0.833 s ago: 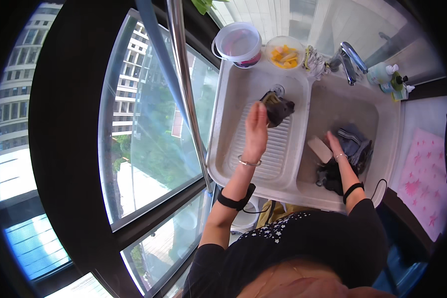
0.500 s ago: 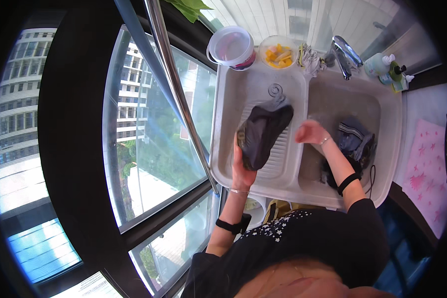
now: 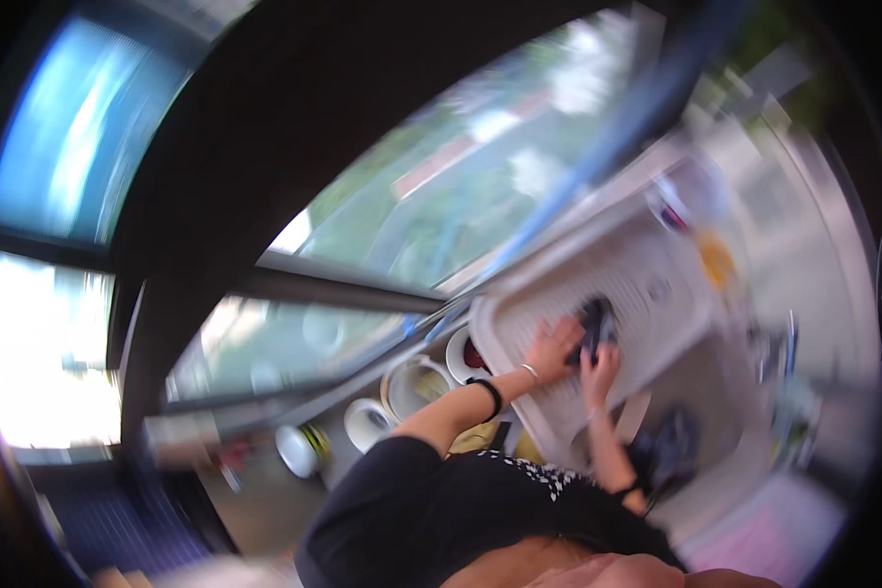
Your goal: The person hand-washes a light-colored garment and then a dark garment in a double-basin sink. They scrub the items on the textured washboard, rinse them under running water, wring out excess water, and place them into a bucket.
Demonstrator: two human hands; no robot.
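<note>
A dark, wet-looking fabric item, shaped somewhat like a shoe, is over the ribbed washboard side of the pale double sink. My left hand grips its near left end, fingers partly spread over it. From the right, my right hand closes on its near edge. Between them the hands cover part of the item, and motion blur hides finer detail. Dark grey wet cloth lies in the right basin, beside my right forearm.
Blurred at the sink's far end are a clear tub and a yellow patch of food. White buckets stand left of the sink, below the window. A blue pole slants past the glass. The faucet is at the right.
My view has swung, so the sink sits rotated and further right. My right hand has come from above the right basin to the dark item, which both hands now hold.
</note>
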